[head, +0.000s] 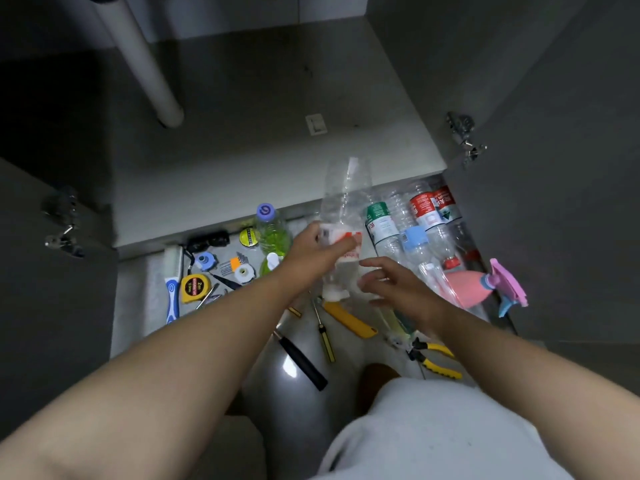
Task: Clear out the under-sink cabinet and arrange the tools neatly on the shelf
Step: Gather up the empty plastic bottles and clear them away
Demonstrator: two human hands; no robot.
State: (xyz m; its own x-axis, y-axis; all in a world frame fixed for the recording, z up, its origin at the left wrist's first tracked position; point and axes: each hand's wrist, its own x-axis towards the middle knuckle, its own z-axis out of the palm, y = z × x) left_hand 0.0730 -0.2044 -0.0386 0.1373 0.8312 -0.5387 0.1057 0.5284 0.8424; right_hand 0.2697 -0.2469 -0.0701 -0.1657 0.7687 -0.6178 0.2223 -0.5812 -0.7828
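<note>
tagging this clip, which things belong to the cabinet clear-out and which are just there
Part of the job: clear bottle gripped by the left hand, right hand beside it, bottle pile, pink spray bottle, tape measure, pliers, screwdriver, shelf.
Just there: drain pipe, door hinge, small white square on the shelf.

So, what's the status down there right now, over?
Left hand grips clear bottle; right hand open beside it. Tape measure, pliers lie on floor, not shelved. Bottle pile crowds right side.
</note>
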